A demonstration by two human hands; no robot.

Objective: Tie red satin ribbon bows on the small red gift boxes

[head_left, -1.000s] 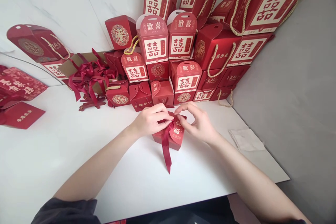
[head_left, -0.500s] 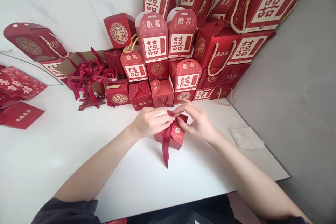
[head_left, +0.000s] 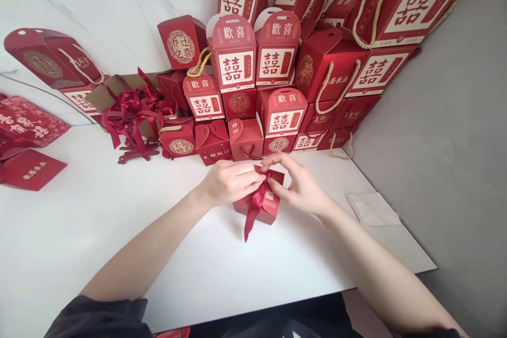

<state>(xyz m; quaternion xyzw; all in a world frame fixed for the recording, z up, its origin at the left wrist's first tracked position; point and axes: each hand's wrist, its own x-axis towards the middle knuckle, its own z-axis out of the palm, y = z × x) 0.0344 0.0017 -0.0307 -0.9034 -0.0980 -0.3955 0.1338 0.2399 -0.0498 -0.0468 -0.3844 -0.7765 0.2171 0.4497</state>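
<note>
A small red gift box [head_left: 266, 215] with pale printed characters sits on the white table in front of me. Across its top runs a dark red ribbon [head_left: 255, 205], one pointed tail hanging over the near side. My left hand [head_left: 233, 182] is closed, its fingertips pinching the ribbon at the left of the box top. From the right, my right hand [head_left: 295, 182] reaches over the box with thumb and forefinger curved together on the ribbon by the knot. The fingers partly hide the knot.
Stacked red gift boxes [head_left: 282, 116] line the back of the white table [head_left: 190, 259]. A brown carton [head_left: 106, 96] with a heap of red ribbons [head_left: 138, 111] stands at back left. Further left lies a red box [head_left: 34, 169]. A folded white tissue [head_left: 372, 208] rests at right, near the grey wall.
The ribbon's hanging tail has been drawn up and shifted a little left. My right fingers have moved slightly at the knot. Both hands remain at the box top.
</note>
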